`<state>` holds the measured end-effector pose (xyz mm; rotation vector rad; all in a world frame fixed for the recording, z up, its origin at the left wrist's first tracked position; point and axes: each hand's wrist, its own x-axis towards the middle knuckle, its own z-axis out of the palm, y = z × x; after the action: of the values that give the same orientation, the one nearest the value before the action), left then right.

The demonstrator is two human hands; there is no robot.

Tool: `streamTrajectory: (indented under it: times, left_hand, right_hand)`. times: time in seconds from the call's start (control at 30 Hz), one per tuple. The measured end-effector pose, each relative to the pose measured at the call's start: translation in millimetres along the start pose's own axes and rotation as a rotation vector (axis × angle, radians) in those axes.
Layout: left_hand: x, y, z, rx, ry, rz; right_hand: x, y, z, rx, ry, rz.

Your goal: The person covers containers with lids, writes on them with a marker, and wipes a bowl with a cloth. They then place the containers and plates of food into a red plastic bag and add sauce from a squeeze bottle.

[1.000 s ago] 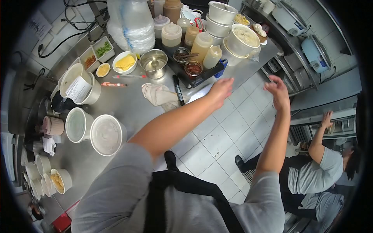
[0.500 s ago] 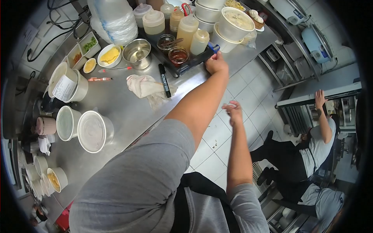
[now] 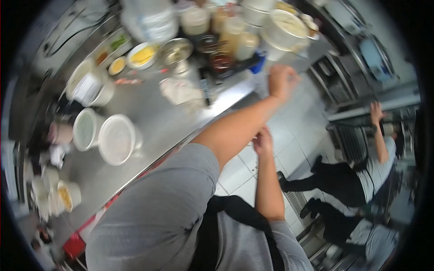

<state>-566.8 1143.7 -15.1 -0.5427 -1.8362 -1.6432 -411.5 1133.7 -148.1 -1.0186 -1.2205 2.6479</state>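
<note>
My left hand (image 3: 283, 82) is raised past the edge of the counter, blurred by motion with its fingers bent; whether anything is in them I cannot make out. Close to it, a blue object (image 3: 258, 63) sits at the end of a dark tray (image 3: 237, 68) that holds squeeze bottles (image 3: 247, 45) and a jar of red sauce (image 3: 221, 61). Lower down, my right hand (image 3: 263, 141) hangs above the floor, partly behind my left forearm, its fingers smeared. A black marker (image 3: 205, 88) and a folded cloth (image 3: 181, 91) lie on the counter.
On the steel counter (image 3: 156, 122) stand lidded white tubs (image 3: 116, 140), a metal bowl (image 3: 175, 50) and a bowl of yellow food (image 3: 142, 55). Large white buckets (image 3: 285, 29) are stacked behind. At right, two people in dark trousers (image 3: 337, 180) are near a fridge.
My left hand has come away from the blue object and moved right. My right hand has shifted left, toward my left forearm. The view has turned slightly and blurred.
</note>
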Motion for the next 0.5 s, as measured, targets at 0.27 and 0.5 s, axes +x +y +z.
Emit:
streamTrajectory:
  times: [0.27, 0.5]
  left_hand:
    - [43.2, 105.1, -350.7, 0.036, 0.081, -0.069]
    - [-34.9, 95.6, -556.5, 0.278, 0.634, -0.355]
  right_hand:
    - [-106.5, -34.8, 104.9, -0.316, -0.617, -0.07]
    - [-115.5, -5.1, 325.4, -0.937, -1.014, -0.272]
